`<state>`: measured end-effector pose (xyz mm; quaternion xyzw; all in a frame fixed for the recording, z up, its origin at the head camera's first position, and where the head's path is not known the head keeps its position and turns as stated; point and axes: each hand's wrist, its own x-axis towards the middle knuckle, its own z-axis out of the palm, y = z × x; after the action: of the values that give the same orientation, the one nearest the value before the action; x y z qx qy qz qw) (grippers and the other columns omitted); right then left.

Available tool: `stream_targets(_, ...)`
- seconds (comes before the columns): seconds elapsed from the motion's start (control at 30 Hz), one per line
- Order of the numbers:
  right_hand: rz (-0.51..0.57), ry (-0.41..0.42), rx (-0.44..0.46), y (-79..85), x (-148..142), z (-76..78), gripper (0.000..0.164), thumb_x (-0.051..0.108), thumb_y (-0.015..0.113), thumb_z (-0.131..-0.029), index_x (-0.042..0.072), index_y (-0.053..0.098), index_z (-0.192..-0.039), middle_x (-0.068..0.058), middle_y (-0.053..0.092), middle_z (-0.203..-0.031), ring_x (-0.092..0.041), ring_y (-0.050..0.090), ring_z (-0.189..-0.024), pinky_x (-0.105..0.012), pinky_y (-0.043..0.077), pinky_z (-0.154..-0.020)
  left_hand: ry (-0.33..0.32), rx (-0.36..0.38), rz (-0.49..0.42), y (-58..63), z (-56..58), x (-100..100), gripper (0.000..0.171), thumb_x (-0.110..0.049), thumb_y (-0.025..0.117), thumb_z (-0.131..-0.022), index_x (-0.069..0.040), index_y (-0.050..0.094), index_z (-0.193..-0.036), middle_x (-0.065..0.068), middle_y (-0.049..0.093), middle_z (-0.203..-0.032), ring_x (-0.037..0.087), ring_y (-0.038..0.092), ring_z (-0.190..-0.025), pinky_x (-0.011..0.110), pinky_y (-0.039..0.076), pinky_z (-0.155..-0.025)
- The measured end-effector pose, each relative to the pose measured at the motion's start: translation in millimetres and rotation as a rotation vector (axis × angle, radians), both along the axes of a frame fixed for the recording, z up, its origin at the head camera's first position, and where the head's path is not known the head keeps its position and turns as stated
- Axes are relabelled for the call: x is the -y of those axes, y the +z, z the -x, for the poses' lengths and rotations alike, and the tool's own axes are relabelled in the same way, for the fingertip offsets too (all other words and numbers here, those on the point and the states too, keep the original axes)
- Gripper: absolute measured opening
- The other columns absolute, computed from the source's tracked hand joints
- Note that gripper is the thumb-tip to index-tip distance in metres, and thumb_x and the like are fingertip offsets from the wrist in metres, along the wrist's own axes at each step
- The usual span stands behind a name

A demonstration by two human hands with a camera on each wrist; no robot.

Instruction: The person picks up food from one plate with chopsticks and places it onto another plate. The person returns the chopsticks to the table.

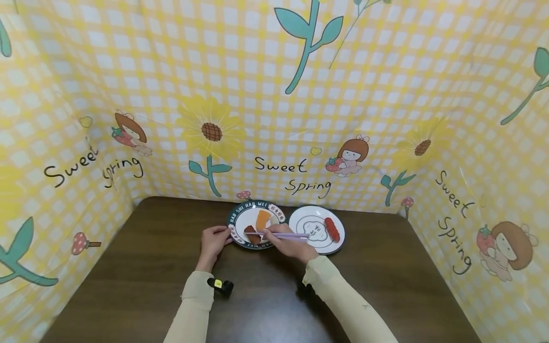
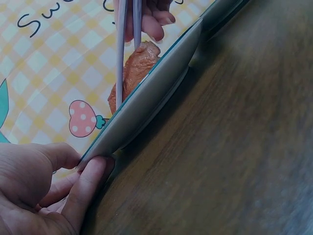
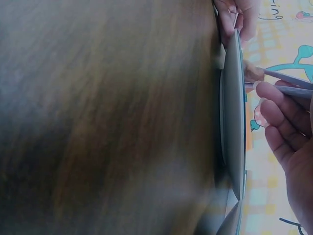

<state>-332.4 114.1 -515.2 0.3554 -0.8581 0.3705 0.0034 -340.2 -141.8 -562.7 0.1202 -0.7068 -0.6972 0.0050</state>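
Observation:
My left hand (image 1: 212, 244) pinches the near-left rim of a green-edged white plate (image 1: 235, 215). Its thumb lies over the edge and its fingers are below in the left wrist view. A pair of light purple chopsticks (image 1: 292, 235) is in my right hand (image 1: 286, 245), which reaches across the plate's right side. The chopstick tips are at a browned piece of meat (image 2: 137, 71), one stick on either side of it in the left wrist view. Behind the meat (image 1: 253, 237), an orange piece of food (image 1: 263, 219) lies on the same plate.
Just right of this plate stands a second white plate (image 1: 299, 220) with a printed centre, carrying a red sausage-like piece (image 1: 331, 230). Both are near the back of the dark wooden table (image 1: 253, 295). Yellow checked cloth (image 1: 266, 119) walls the back and sides.

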Motion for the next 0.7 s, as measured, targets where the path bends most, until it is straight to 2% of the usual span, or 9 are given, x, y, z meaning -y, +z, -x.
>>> stream_targets(0.27,0.047,0.016,-0.073,1.7,-10.8,-0.8,0.028,0.009,0.053,-0.105,-0.003,0.072,-0.089,-0.016,0.066,-0.073,-0.006,0.050,-0.063,-0.016,0.040,-0.054,-0.003,0.001,0.012,1.0,0.1,-2.5,0.038,-0.011,0.068,-0.098,0.013,0.062,-0.126,0.032,0.066,-0.120,0.005,0.068,-0.076,0.017,0.061,-0.067)
stream_targets(0.4,0.033,0.017,-0.065,6.9,-17.6,-4.2,0.025,0.006,0.055,-0.104,-0.004,0.072,-0.090,-0.018,0.066,-0.073,-0.007,0.051,-0.063,-0.017,0.042,-0.055,0.000,0.003,0.012,3.1,1.0,-2.9,0.037,-0.011,0.068,-0.098,0.013,0.062,-0.126,0.032,0.066,-0.121,0.005,0.068,-0.076,0.016,0.060,-0.067)
stream_targets(0.6,0.051,-0.001,-0.040,6.2,-26.4,-6.6,0.027,0.008,0.054,-0.105,-0.005,0.071,-0.088,-0.013,0.062,-0.068,-0.006,0.049,-0.061,-0.018,0.043,-0.055,0.001,0.015,0.027,4.0,-1.2,-1.8,0.039,-0.013,0.067,-0.099,0.012,0.062,-0.127,0.032,0.065,-0.123,0.005,0.068,-0.078,0.016,0.060,-0.068)
stream_targets(0.7,0.048,-0.015,-0.043,6.4,-30.8,-8.7,0.031,0.013,0.053,-0.107,-0.004,0.071,-0.087,-0.011,0.060,-0.069,-0.006,0.049,-0.062,-0.019,0.043,-0.056,-0.001,0.012,0.025,3.4,-1.7,-1.6,0.039,-0.012,0.067,-0.099,0.013,0.061,-0.128,0.031,0.064,-0.123,0.005,0.068,-0.079,0.016,0.060,-0.069)
